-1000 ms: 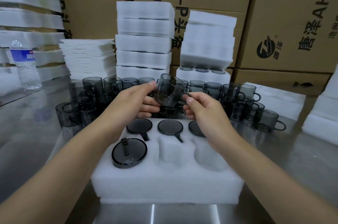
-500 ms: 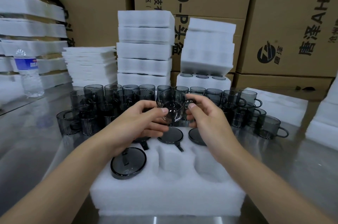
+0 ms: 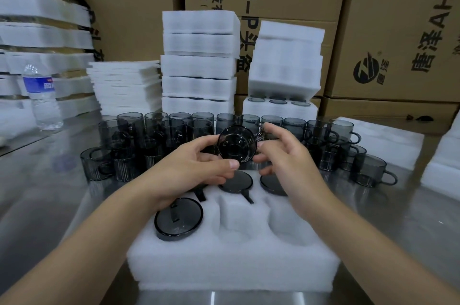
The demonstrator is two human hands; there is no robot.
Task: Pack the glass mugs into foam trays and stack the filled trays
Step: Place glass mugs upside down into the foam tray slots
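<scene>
Cradling mug [image 3: 236,144]: left hand [image 3: 196,167], right hand [image 3: 286,155]

hands [image 3: 194,167] gripping glass mug [image 3: 236,145], over foam tray [image 3: 234,265]
</scene>
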